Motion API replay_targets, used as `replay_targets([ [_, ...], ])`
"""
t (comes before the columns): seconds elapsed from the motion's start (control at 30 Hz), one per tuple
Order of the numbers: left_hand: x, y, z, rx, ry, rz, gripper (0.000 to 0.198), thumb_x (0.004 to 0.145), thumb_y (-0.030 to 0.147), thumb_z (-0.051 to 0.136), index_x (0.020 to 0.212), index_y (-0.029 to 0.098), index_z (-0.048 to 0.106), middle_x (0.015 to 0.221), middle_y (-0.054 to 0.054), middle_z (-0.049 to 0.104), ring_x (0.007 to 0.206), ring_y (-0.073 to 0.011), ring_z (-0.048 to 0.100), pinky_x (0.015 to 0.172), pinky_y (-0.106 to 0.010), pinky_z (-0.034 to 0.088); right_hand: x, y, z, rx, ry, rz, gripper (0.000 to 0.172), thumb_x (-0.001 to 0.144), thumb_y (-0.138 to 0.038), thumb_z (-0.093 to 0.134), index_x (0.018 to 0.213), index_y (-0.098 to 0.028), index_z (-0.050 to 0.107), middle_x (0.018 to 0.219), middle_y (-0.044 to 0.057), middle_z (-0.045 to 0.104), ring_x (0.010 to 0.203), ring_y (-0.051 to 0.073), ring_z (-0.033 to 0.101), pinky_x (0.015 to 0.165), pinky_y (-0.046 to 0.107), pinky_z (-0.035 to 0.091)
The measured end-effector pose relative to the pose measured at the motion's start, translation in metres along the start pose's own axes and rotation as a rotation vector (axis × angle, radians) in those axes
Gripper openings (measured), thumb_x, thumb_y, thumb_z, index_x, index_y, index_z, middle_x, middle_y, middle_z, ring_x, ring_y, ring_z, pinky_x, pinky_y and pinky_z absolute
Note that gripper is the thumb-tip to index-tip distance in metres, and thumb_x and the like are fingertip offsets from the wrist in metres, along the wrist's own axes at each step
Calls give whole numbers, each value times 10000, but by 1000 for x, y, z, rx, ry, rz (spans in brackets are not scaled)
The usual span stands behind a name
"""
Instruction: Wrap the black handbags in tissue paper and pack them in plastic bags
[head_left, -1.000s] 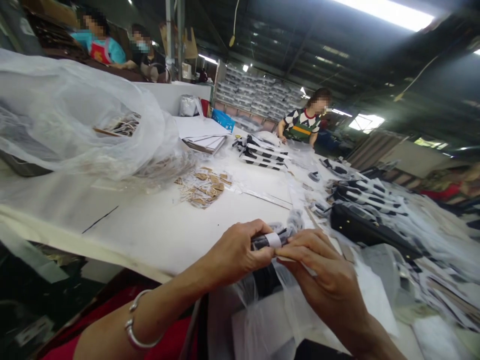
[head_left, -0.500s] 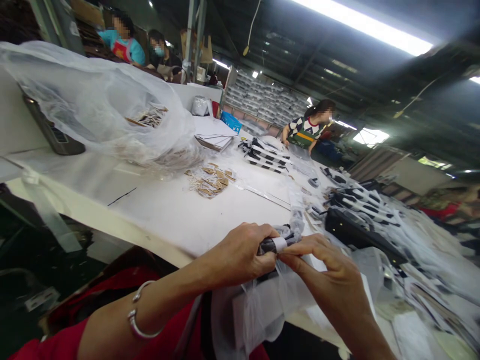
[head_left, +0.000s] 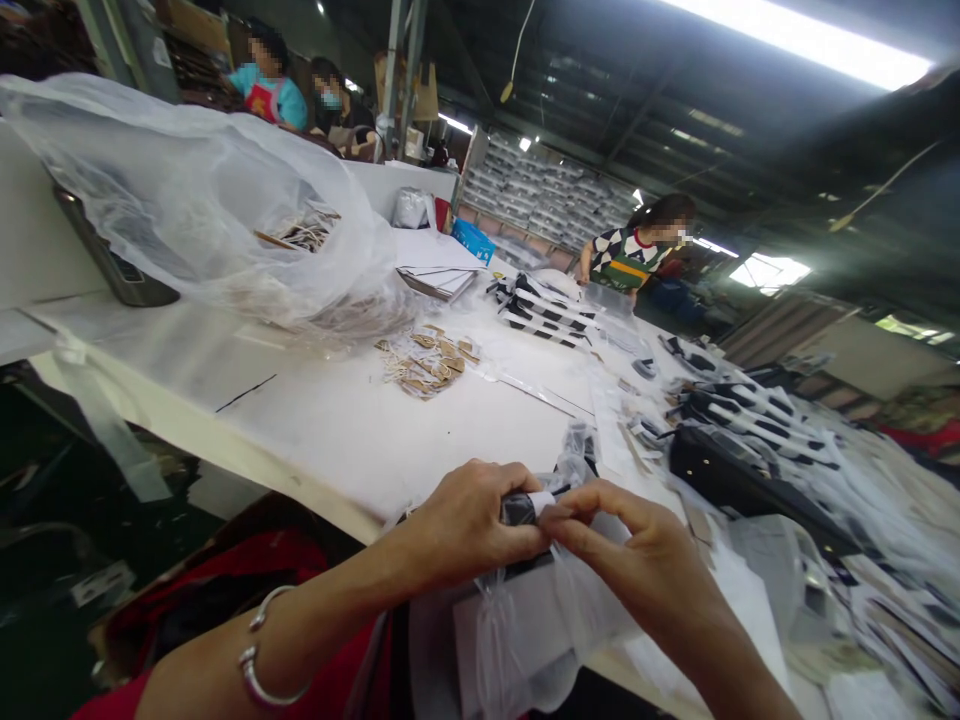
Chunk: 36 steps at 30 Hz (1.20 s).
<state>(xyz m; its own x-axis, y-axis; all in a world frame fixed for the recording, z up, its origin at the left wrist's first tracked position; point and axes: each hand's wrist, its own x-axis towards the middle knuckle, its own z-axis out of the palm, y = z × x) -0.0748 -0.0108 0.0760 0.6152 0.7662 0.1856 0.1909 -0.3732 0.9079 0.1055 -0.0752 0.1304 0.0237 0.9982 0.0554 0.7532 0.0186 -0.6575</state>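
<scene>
My left hand [head_left: 469, 520] is closed around a small black rolled item [head_left: 519, 507] with a white band on it, held just above the near edge of the white table [head_left: 360, 430]. My right hand [head_left: 630, 555] pinches the same item at the white band from the right. A clear plastic bag [head_left: 540, 620] hangs under both hands. A silver bangle [head_left: 255, 665] sits on my left wrist.
A big clear bag [head_left: 202, 210] lies at the left, with a pile of brown tags [head_left: 427, 360] beside it. Black-and-white folded goods [head_left: 547, 305] and a black case [head_left: 742, 480] lie on the right. One person [head_left: 634, 250] works at the far end, two others [head_left: 300, 90] behind.
The camera view has shifted slightly left and down. My hands keep hold of the black item, and my right fingers have slid closer over its white band.
</scene>
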Motion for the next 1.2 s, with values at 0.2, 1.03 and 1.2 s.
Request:
replay_targets([
  [0.2, 4, -13, 0, 23, -26, -36, 200, 758, 330, 687, 927, 225, 698, 707, 45, 648, 626, -117, 560, 565, -217, 343, 11, 3, -17, 124, -314, 91, 340, 852, -522, 609, 958, -239, 766, 952, 23, 750, 929, 222, 672, 851, 303, 491],
  [1.03, 14, -12, 3, 255, -55, 107, 256, 767, 320, 695, 1001, 219, 677, 925, -26, 688, 911, -207, 596, 824, -290, 399, 25, 23, -18, 67, -399, 135, 413, 823, -564, 623, 716, -183, 745, 693, 9, 706, 680, 158, 615, 631, 243, 443],
  [1.2, 18, -20, -2, 25, -101, -21, 261, 721, 311, 723, 962, 216, 687, 818, 22, 662, 744, -152, 581, 651, -232, 386, 17, 18, -9, -131, -185, -262, 232, 906, -398, 590, 820, -238, 735, 768, -4, 726, 690, 146, 651, 656, 235, 480],
])
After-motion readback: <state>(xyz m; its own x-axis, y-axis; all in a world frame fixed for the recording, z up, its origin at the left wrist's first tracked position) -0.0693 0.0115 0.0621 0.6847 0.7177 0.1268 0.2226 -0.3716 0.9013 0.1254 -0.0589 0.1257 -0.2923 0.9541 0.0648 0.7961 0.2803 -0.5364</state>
